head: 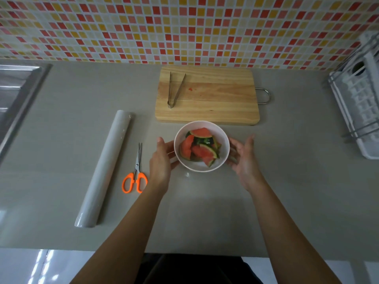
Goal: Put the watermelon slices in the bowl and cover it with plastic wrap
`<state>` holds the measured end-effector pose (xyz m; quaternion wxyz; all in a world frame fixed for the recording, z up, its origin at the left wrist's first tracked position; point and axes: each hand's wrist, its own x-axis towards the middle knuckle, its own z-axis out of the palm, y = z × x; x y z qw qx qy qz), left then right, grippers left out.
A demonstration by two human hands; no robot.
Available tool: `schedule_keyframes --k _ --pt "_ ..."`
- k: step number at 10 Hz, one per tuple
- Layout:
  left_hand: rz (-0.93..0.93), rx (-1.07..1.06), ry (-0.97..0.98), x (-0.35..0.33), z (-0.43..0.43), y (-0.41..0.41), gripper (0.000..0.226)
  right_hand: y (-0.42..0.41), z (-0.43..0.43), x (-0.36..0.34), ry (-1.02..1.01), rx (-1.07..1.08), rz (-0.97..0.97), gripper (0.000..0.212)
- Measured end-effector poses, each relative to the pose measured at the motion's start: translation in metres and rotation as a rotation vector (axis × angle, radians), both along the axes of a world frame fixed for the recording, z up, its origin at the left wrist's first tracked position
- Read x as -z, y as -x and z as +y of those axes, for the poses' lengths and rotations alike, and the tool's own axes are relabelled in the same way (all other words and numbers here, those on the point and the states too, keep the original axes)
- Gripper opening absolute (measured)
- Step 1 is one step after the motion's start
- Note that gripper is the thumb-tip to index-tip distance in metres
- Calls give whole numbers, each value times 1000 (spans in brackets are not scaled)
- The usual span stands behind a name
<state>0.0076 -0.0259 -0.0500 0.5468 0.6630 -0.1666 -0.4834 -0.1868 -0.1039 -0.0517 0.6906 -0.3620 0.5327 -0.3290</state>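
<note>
A white bowl [197,167] stands on the grey counter just in front of the wooden cutting board [217,99]. Several watermelon slices [202,149] with red flesh and green rind are piled inside it. My left hand [161,160] lies against the bowl's left side with straight fingers. My right hand [245,158] is open at the bowl's right side, palm toward it. Thin clear film shows as wrinkles and glints [187,174] around the bowl's foot and under both hands. The roll of plastic wrap [104,169] lies to the left.
Orange-handled scissors [136,173] lie between the roll and my left hand. Metal tongs [174,89] rest on the board. A steel sink [14,95] is at the far left, a white dish rack [359,99] at the right, a tiled wall behind.
</note>
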Motion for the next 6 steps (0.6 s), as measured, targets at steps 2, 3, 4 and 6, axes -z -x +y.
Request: schedule_keyframes --k 2,3,4,6 --pt "71 88 24 -2 -20 -6 59 0 -16 -3 10 4 6 67" --pt "63 97 17 0 -28 -10 61 -1 -20 -2 2 19 0 68" --pt "48 121 -17 4 -32 -15 66 -1 -25 1 -21 -3 20 71" --pt "-422 47 -186 -13 -38 -13 61 1 -30 -10 111 -23 238 70"
